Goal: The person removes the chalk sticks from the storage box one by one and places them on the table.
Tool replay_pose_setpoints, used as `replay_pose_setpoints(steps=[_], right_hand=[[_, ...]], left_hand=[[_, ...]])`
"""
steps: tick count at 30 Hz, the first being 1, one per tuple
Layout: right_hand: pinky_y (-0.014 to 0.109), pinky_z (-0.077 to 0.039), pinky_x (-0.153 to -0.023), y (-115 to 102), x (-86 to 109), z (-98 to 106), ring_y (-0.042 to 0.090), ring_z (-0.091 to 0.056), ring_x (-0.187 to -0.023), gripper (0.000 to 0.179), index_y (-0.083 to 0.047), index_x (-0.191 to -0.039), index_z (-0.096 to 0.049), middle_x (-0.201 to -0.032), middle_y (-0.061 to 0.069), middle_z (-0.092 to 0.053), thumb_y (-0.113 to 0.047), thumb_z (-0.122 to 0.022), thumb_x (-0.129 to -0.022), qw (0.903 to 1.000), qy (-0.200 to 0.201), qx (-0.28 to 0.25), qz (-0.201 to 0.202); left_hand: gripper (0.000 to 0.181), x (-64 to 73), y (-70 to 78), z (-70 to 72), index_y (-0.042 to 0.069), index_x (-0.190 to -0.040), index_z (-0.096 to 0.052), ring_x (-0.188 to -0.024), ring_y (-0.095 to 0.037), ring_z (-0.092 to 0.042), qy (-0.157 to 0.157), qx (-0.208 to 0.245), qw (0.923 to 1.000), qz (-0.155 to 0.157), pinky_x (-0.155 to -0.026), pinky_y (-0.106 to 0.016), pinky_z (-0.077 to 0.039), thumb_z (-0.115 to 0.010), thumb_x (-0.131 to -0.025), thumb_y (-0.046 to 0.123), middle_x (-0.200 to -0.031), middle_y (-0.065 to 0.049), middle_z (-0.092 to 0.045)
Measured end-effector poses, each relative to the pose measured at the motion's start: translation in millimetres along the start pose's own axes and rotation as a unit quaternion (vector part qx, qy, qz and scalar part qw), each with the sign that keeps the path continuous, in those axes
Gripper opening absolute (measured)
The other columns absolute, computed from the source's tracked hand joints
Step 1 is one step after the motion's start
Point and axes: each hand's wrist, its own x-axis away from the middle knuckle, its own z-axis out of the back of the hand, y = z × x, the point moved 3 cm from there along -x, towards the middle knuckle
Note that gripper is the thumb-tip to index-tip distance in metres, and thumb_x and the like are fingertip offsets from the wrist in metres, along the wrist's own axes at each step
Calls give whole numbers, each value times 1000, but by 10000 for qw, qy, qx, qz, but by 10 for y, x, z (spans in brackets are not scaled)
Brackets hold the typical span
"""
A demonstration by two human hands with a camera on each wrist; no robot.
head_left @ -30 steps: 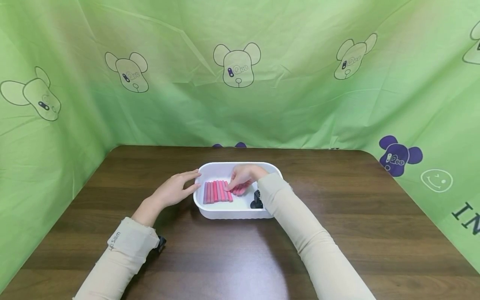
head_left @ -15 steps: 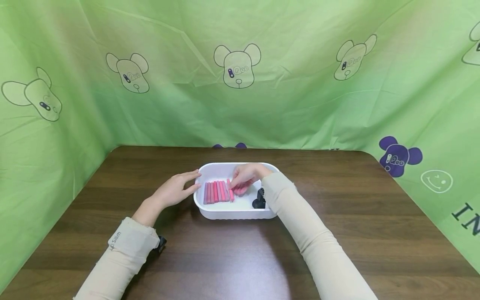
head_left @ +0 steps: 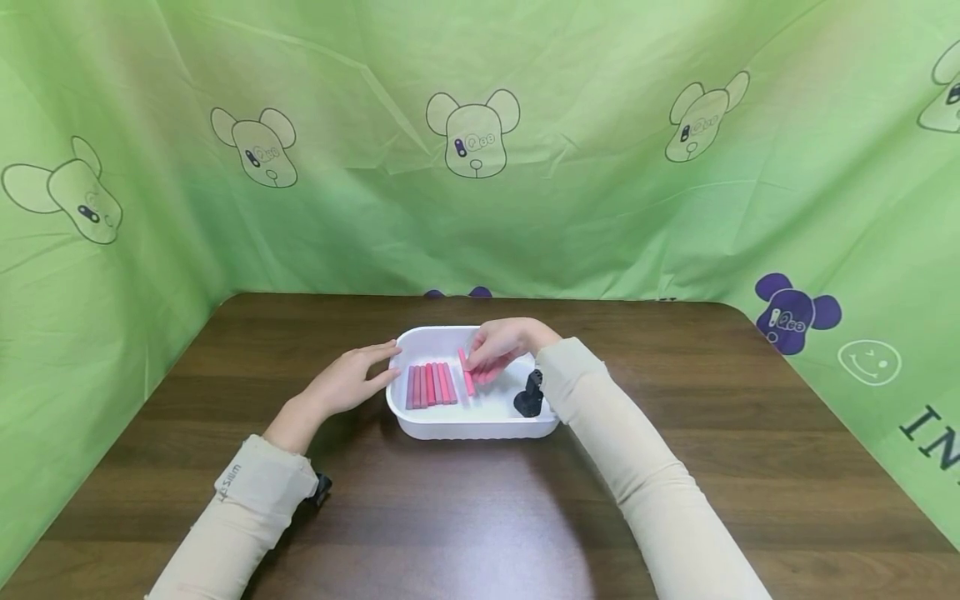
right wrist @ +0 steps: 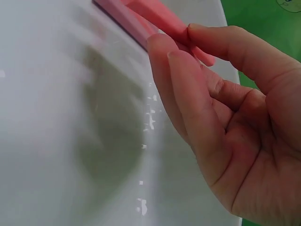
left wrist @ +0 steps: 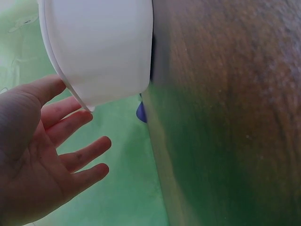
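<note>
Inside a white plastic tub (head_left: 468,428) lies a row of slim sticks (head_left: 431,385), shading from mauve at the left to bright pink at the right. Just right of that row my right hand (head_left: 498,348) pinches one pink stick (head_left: 467,372) between thumb and fingertips, a visible gap apart from the others. In the right wrist view the pinched pink stick (right wrist: 164,21) slants across the top, with a mauve stick (right wrist: 123,21) behind it. My left hand (head_left: 348,379) rests its fingertips on the tub's left rim, fingers loosely spread; the left wrist view shows thumb and fingers at the rim (left wrist: 75,94).
The tub stands on a dark brown wooden table (head_left: 465,508). A green printed cloth (head_left: 480,225) hangs behind and at both sides. A small black device (head_left: 529,396) shows below the right wrist, over the tub, and another black device (head_left: 322,489) sits at the left wrist.
My right hand has drawn one pink stick away from the right end of the row, moving right and slightly back. The left hand has stayed at the rim.
</note>
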Motion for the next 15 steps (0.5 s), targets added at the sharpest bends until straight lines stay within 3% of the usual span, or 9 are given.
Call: replay_pose_setpoints(steps=[6,15], right_hand=[[19,-56,-67,-37,99,58,5,-64,-66,13,1,-94,-63,-72,0,-68,-10,-58,-90,9999,-4,137,23],[22,-57,-69,-54,274,129,8,-66,-71,13,1,-94,-61,-78,1,-70,-10,-54,-92,9997,80,-25,250]], left_hand=[[49,-4,-2,-4,3,-137,-47,-134,-34,-40,-26,24,10000,23,-110,-50,-34,-54,-94,28,-144,-17,-44],[50,10,1,7,3,-137,-47,-134,-34,-40,-30,56,10000,36,-110,-51,-34,-54,-94,28,-144,-17,-43]])
